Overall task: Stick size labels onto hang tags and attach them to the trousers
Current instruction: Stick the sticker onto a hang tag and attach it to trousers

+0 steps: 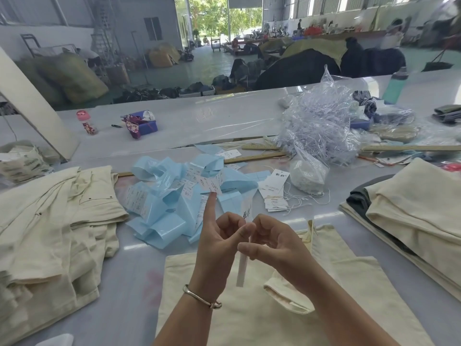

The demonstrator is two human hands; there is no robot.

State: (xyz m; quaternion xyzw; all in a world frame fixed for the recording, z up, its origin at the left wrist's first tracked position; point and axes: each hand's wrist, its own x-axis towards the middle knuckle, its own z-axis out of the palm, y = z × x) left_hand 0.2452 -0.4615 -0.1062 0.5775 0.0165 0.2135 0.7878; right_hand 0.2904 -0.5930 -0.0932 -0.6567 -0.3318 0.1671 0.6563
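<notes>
So both your hands pinch the hang tag (245, 242) btwn thumbs & fingers: left hand (219, 243), right hand (272, 245); a label (212, 187) sticks to your left fingertip.

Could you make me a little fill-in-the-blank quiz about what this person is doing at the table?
1. A small white size label is stuck to the tip of the left hand's raised ____ finger.
2. The heap of peeled backing strips is light ____.
3. A metal ____ circles the left wrist.
4. Both hands hold a white hang tag over ____-coloured trousers.

Missing words: index; blue; bracelet; cream
</notes>
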